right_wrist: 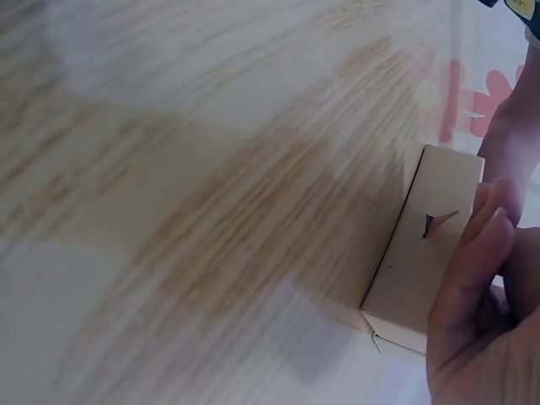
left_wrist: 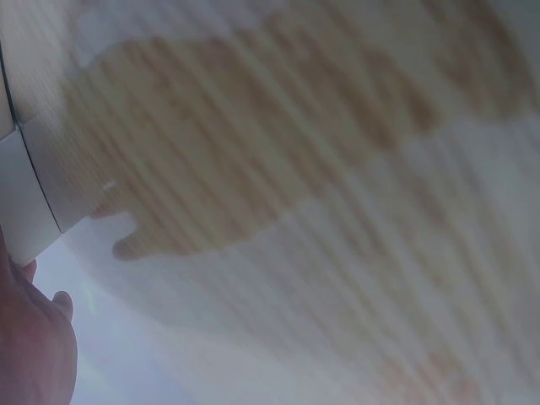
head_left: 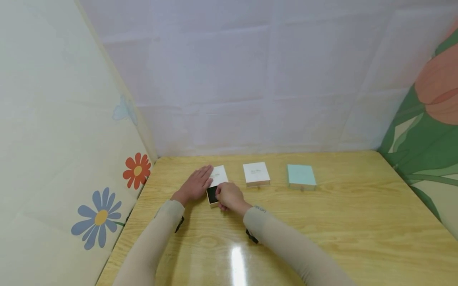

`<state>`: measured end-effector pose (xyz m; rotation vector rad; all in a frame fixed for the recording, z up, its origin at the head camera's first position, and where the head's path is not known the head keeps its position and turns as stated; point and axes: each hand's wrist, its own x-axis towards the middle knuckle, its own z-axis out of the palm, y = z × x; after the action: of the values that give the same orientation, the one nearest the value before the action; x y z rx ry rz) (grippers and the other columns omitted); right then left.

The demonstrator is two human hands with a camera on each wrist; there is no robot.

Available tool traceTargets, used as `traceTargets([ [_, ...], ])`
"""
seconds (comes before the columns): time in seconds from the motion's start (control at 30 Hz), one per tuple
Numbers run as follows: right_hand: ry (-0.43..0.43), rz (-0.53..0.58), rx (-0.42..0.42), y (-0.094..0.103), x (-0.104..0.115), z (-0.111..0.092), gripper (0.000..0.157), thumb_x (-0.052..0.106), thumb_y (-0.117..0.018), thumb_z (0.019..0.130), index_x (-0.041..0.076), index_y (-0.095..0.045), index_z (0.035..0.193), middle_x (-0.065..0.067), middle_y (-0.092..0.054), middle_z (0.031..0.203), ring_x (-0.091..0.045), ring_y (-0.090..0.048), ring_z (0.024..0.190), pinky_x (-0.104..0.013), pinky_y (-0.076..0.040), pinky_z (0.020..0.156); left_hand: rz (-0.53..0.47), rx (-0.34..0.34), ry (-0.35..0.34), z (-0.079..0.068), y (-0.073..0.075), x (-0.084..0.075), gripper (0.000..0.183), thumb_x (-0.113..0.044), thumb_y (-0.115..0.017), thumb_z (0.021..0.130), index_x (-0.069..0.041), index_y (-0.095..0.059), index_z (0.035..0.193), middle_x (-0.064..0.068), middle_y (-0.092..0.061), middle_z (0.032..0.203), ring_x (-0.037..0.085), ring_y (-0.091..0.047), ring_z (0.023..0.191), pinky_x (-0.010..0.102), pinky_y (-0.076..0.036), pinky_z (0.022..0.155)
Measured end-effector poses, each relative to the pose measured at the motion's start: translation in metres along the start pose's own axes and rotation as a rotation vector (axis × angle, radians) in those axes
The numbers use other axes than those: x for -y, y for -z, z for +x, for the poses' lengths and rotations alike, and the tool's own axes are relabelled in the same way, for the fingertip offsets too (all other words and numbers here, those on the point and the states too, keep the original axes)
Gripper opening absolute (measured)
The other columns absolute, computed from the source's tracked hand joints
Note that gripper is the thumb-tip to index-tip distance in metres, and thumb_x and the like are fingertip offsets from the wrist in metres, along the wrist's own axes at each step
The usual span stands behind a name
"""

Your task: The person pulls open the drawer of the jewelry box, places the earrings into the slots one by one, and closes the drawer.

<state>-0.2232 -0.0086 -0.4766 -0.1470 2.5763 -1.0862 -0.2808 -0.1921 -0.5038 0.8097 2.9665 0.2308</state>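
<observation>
A white drawer-style box (head_left: 219,174) lies on the table with its inner tray (head_left: 213,203) pulled out toward me, showing a black inside. My left hand (head_left: 195,185) rests against the left side of this box, fingers stretched out flat; only part of it shows in the left wrist view. Over the pulled-out tray is my right hand (head_left: 230,195), its fingers bent. From the right wrist view, the tray's pale front (right_wrist: 422,240) carries a small ribbon tab (right_wrist: 439,223), beside the fingers. Whether the right fingertips pinch something is hidden.
To the right stand a second white box (head_left: 256,173) and a mint-green box (head_left: 301,176), both closed. All are on a wood-grain table (head_left: 343,226). A pale cloth wall (head_left: 250,79) rises behind, with flower-printed walls at either side.
</observation>
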Motion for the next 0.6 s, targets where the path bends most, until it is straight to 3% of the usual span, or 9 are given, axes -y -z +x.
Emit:
traceTargets([
  [0.33, 0.038, -0.095, -0.001, 0.0009, 0.004, -0.0032, 0.019, 0.011, -0.061, 0.098, 0.014, -0.06, 0.08, -0.002, -0.063, 0.053, -0.013, -0.059, 0.041, -0.022, -0.047, 0.039, 0.005, 0.006, -0.003, 0.0002, -0.0002, 0.0008, 0.06, -0.038, -0.025, 0.111, -0.007, -0.013, 0.161, 0.011, -0.016, 0.169, 0.031, -0.018, 0.155, 0.052, -0.017, 0.127],
  [0.6, 0.061, -0.182, -0.031, 0.0018, 0.0082, -0.0061, 0.019, 0.01, -0.064, 0.096, 0.014, -0.06, 0.078, 0.0, -0.062, 0.054, -0.012, -0.059, 0.042, -0.024, -0.048, 0.047, 0.006, -0.002, -0.008, -0.0006, 0.0016, -0.0008, 0.06, -0.036, -0.027, 0.111, -0.006, -0.014, 0.161, 0.012, -0.018, 0.168, 0.031, -0.019, 0.155, 0.052, -0.018, 0.127],
])
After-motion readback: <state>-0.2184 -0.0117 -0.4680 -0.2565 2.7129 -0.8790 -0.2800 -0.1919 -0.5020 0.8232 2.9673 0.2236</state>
